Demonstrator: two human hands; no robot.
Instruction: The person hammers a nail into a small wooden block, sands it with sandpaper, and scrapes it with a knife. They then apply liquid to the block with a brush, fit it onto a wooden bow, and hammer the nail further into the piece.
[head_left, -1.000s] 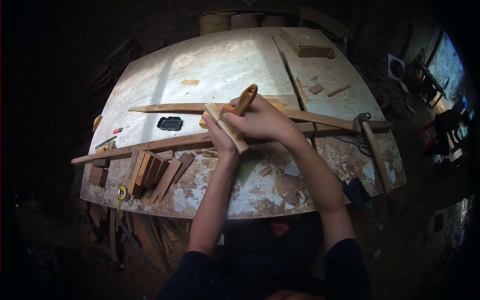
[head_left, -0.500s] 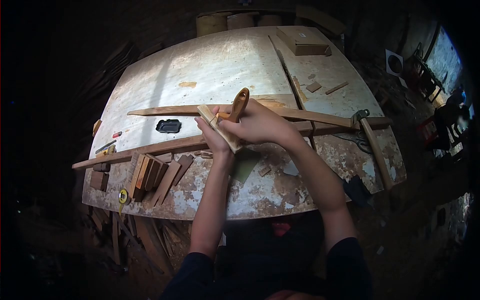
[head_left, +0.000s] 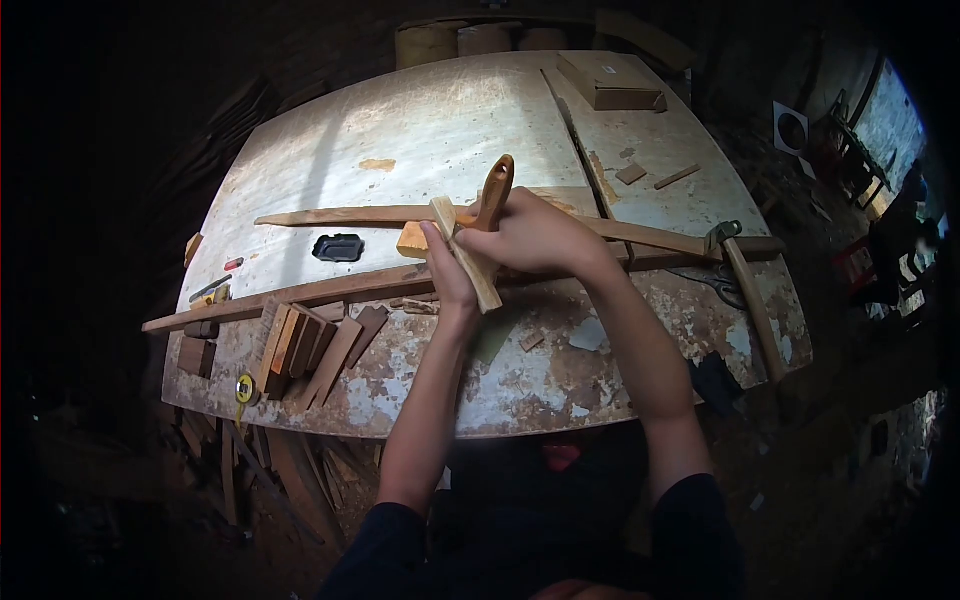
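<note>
My left hand (head_left: pixel 452 278) is wrapped round a small wooden block (head_left: pixel 484 285), thumb along its side, holding it up over the bench. The block has a pale long face turned towards me and an orange-tinted side showing at the left. In my right hand (head_left: pixel 540 235) is a paintbrush (head_left: pixel 495 190), its brown handle with a hanging hole pointing up and away. The brush's lower end is at the block, its bristles hidden behind my fingers. A black plastic tray (head_left: pixel 338 248) sits on the bench to the left of both hands.
Long wooden strips (head_left: pixel 330 216) lie across the worn workbench (head_left: pixel 380 120). Stacked wood offcuts (head_left: pixel 295 345) and a yellow tape measure (head_left: pixel 245 388) are at front left. A hammer (head_left: pixel 755 295), scissors (head_left: pixel 722 287) and a dark cloth (head_left: pixel 716 380) lie right. A cardboard box (head_left: pixel 612 82) stands behind.
My left hand has turned the block, so its orange-tinted side now shows. The brush handle stands more upright, and my right hand has shifted slightly right and away from me.
</note>
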